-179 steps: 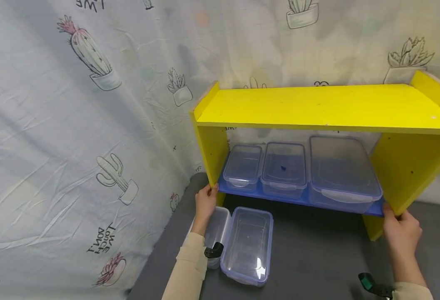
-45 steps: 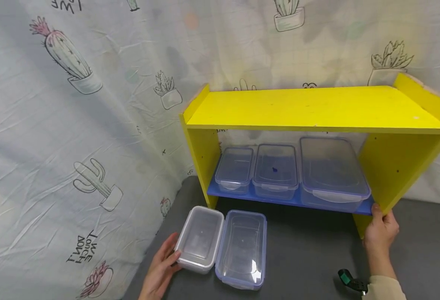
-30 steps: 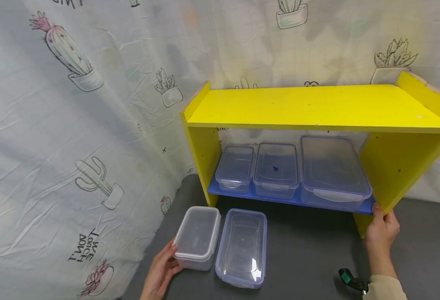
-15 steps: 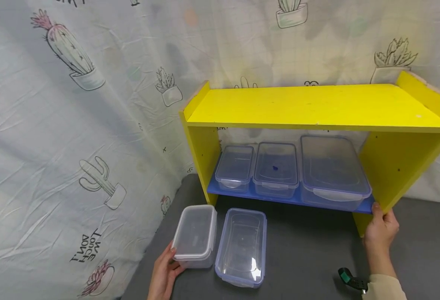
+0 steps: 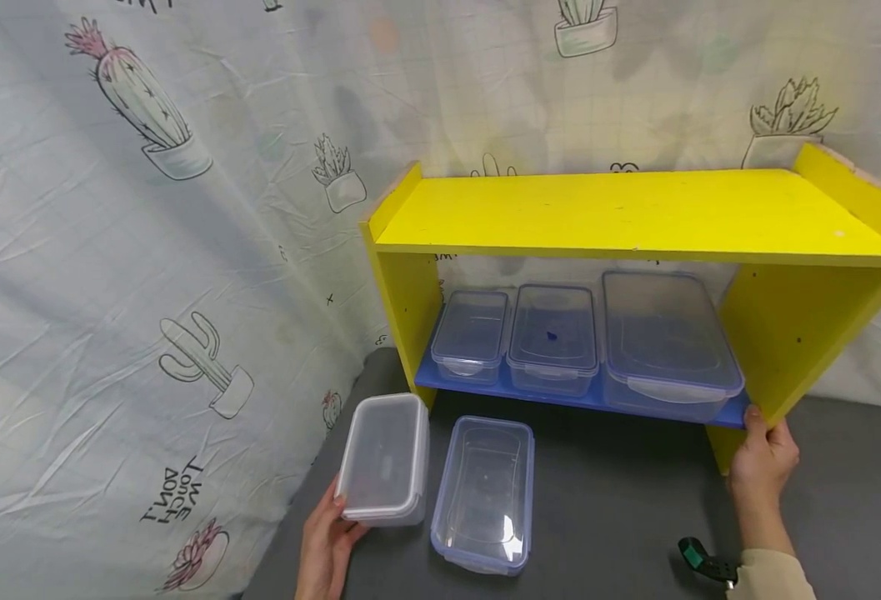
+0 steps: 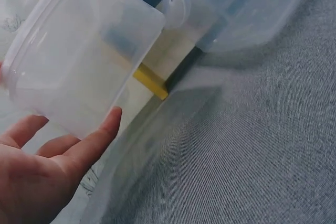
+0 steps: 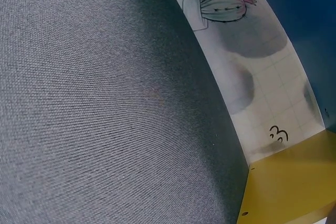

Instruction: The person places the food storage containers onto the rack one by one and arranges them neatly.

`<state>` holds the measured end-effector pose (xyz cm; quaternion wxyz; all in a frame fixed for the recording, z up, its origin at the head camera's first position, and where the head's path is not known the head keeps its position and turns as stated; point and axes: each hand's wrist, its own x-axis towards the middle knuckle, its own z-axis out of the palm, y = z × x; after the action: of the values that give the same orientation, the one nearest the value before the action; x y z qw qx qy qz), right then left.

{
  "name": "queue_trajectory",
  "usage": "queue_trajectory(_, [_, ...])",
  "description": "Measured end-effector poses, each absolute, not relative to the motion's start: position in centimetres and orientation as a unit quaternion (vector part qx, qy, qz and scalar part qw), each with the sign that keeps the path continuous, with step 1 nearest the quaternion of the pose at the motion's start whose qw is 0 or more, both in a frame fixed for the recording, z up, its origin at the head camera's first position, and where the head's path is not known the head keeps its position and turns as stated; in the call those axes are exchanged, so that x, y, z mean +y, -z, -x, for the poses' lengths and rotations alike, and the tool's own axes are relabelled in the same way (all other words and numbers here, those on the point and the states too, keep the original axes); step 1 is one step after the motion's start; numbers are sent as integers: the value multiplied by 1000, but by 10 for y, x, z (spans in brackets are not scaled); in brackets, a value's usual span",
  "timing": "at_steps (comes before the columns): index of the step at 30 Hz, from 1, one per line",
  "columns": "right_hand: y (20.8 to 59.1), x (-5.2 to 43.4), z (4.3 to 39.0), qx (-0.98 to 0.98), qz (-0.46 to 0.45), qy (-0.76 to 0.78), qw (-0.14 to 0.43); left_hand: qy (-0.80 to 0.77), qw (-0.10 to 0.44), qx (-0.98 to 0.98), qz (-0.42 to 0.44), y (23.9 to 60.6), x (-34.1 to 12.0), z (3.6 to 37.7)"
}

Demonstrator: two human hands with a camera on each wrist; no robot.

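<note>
A clear food container with a white lid (image 5: 383, 454) is in my left hand (image 5: 326, 537), thumb at the lid's near left corner and fingers beneath. In the left wrist view, the fingers of my left hand (image 6: 47, 166) lie under the clear container (image 6: 89, 51), which is tilted and raised off the grey cloth (image 6: 252, 145). My right hand (image 5: 765, 458) grips the yellow shelf unit (image 5: 635, 212) at the front of its right side panel, thumb by the end of the blue shelf board (image 5: 733, 414). A blue-rimmed container (image 5: 483, 496) lies on the cloth right of my left hand.
Three blue-rimmed containers stand on the blue board: a small one (image 5: 472, 329), a medium one (image 5: 553, 333) and a large one (image 5: 668, 333). A cactus-print curtain (image 5: 260, 250) hangs behind and to the left. Grey cloth (image 7: 115, 98) runs below the shelf.
My left hand has left the shelf's left side, taken hold of the white-lidded container, and moved it left and up, away from the blue-rimmed one. My right hand keeps its grip on the shelf.
</note>
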<state>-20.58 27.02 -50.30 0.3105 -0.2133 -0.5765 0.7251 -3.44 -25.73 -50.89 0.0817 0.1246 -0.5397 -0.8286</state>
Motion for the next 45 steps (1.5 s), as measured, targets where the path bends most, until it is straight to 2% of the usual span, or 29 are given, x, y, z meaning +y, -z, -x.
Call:
queue_trajectory(15, [507, 272, 210, -583, 208, -718, 318, 827, 124, -543, -74, 492, -238, 32])
queue_trajectory(25, [506, 272, 207, -595, 215, -709, 311, 859, 124, -496, 22, 483, -231, 30])
queue_trajectory(35, [503, 269, 206, -572, 209, -730, 309, 856, 182, -478, 76, 469, -214, 31])
queue_trajectory(45, [504, 270, 206, -564, 205, -737, 311, 851, 203, -465, 134, 448, -200, 30])
